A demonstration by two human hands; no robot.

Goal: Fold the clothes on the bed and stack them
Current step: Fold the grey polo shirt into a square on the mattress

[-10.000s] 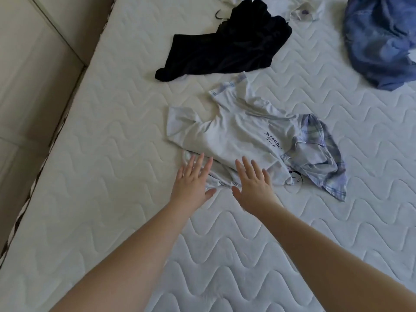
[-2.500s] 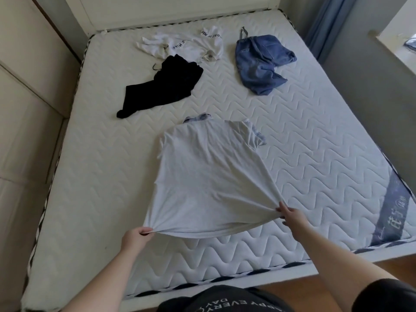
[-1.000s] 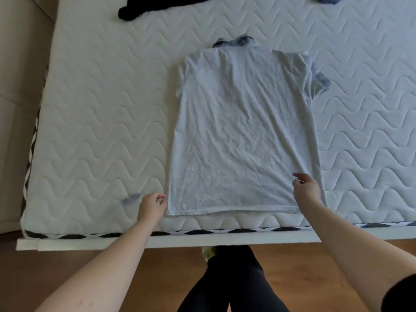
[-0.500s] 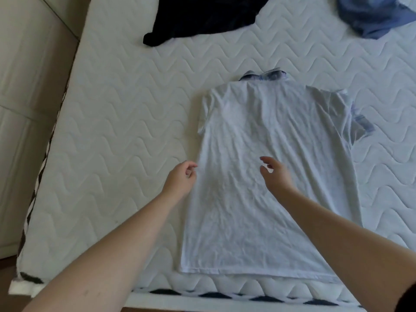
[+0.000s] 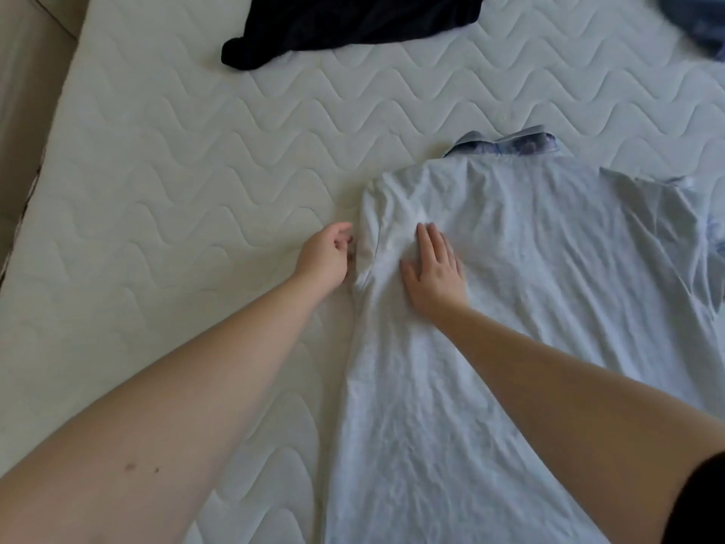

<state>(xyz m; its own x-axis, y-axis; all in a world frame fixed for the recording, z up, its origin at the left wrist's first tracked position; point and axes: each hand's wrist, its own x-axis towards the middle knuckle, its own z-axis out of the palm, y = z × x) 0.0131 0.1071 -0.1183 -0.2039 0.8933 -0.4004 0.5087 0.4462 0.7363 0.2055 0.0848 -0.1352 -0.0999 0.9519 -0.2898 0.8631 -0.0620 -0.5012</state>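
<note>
- Quilted white mattress (image 5: 164, 182) carries the pale polo shirt (image 5: 529, 308), laid flat, back up, collar away from the person.
- Right hand (image 5: 433, 274) rests flat on the shirt near the left sleeve (image 5: 376, 229), fingers straight and together.
- Left hand (image 5: 325, 259) sits at the sleeve edge, fingers curled; whether it is pinching cloth cannot be told.
- Risk: an uneven pull on the sleeve would likely bunch the creased fabric and skew the fold.
- Black garment (image 5: 353, 25) lies well apart, unfolded.
</note>
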